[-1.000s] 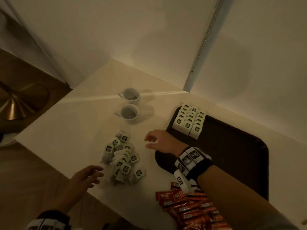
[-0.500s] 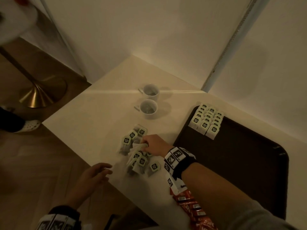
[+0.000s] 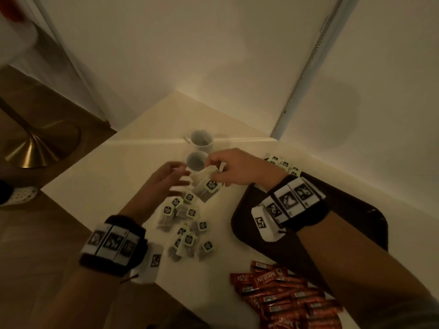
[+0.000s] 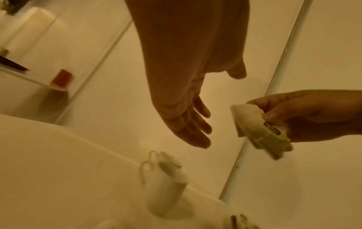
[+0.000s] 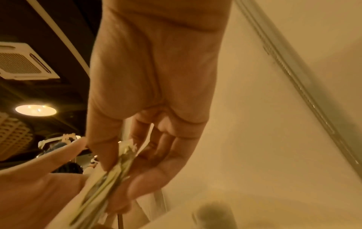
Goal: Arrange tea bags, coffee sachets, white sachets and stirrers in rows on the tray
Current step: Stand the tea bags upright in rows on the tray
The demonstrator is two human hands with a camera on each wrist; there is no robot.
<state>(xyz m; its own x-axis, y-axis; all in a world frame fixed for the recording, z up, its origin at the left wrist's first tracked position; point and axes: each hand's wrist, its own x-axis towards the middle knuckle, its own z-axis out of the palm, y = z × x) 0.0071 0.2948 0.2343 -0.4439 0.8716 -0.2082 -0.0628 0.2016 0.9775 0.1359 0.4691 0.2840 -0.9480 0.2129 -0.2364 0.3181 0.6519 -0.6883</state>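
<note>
- The left hand [image 3: 166, 179] hovered above the table [image 3: 99, 176], fingers straight and spread, holding nothing; the left wrist view showed the same loose palm [image 4: 188, 99].
- A loose pile of tea bags [image 3: 187, 229] lay on the table at 6 o'clock from that hand, some overlapping.
- Two white cups [image 3: 199, 150] stood side by side at 12 o'clock from the pile.
- The right hand [image 3: 240, 167] pinched a small bunch of tea bags [image 3: 209, 186] between thumb and fingers, lifted clear of the table, at 3 o'clock from the left hand; the wrist view showed the thumb pressed on the bunch [image 5: 109, 172].
- Red coffee sachets [image 3: 285, 302] lay heaped at the table's near edge, at 5 o'clock from the pile.
- The dark tray [image 3: 351, 200] sat at 3 o'clock, partly under the right forearm, with rows of tea bags [image 3: 282, 163] at its far corner.
</note>
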